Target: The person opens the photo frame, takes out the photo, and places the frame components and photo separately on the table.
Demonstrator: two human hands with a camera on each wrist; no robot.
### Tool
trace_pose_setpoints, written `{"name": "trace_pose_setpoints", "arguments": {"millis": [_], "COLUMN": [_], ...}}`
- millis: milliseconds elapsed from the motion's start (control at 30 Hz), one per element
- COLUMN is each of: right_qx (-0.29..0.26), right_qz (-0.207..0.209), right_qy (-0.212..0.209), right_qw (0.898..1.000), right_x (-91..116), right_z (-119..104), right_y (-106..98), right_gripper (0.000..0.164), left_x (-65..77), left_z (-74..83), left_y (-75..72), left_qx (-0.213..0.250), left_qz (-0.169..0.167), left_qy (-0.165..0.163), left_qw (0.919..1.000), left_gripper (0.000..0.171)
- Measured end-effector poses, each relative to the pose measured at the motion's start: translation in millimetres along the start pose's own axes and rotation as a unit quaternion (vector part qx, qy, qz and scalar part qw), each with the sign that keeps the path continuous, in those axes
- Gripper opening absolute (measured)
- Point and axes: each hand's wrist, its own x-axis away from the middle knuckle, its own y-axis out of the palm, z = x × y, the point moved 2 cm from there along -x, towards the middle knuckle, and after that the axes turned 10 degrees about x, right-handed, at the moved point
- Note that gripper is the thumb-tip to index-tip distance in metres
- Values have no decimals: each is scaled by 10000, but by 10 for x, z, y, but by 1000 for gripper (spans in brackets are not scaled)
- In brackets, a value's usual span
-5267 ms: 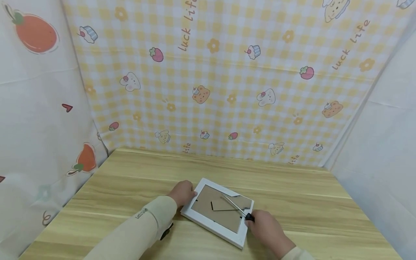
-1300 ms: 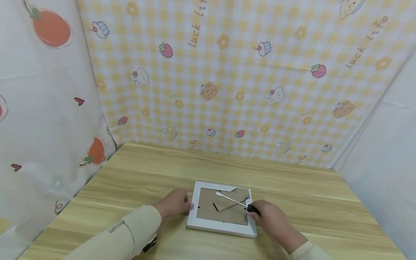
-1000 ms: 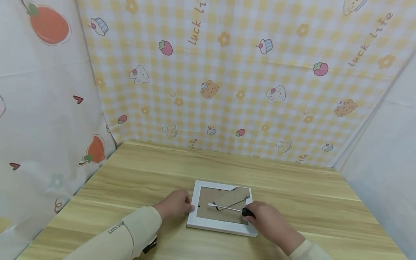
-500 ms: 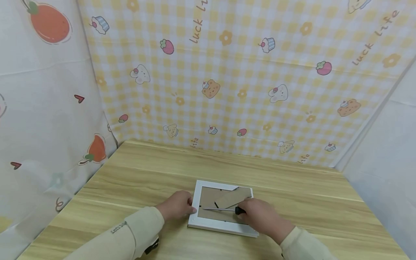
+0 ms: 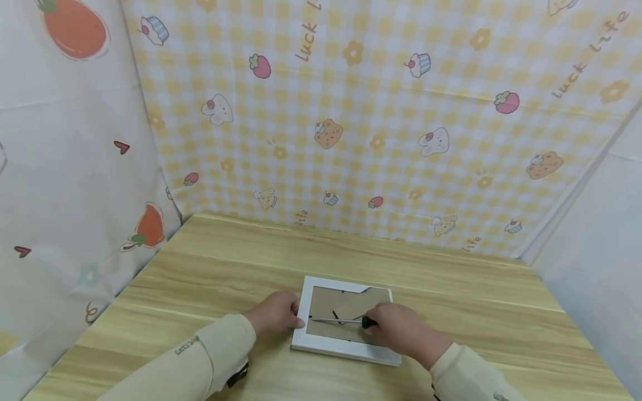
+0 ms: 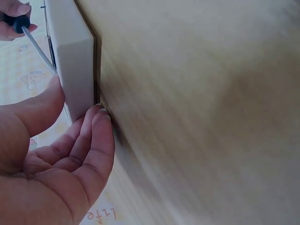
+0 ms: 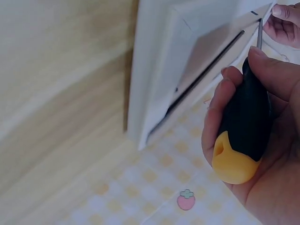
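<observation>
Short of the far edge of the bench [image 5: 225, 267], my left fingers [image 6: 100, 150] pinch the frame [image 5: 346, 347], backing [image 5: 321, 301] still in; right fingers [image 7: 213, 112] grip the screwdriver [image 7: 246, 117].

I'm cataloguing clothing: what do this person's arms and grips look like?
The left sleeve and right sleeve are pale cream. Small dark lettering marks the left one, with a black item showing under its cuff; the right one's dark marking is cut off. The left grip and right grip are ungloved.
</observation>
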Motion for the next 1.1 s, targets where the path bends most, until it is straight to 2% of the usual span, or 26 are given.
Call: {"name": "trace_pose_setpoints", "arguments": {"millis": [167, 267, 433, 800, 1100], "right_qx": [-199, -226, -99, 391, 1051], "right_qz": [-80, 31, 305, 767, 963], "right_qy": [42, -10, -117, -281, -580], "right_qw": [9998, 9997, 9994, 9959, 9881], "right_x": [-19, -19, -17, 7, -54], "right_z": [18, 24, 21, -3, -46], "right_y": [101, 161, 187, 198, 46], "right_gripper": [15, 20, 16, 12, 15], "left_x": [-27, -42, -45, -43, -55], "left_z": [11, 13, 18, 54, 8], "left_y": [-16, -13, -15, -17, -16], "left_qx": [-130, -160, -191, -214, -151], "left_qz": [-52, -52, -5, -9, -63], "left_qy": [-2, 39, 144, 183, 164], "left_qw": [9999, 9999, 9997, 9996, 9997], "left_gripper": [33, 35, 36, 36, 36]}}
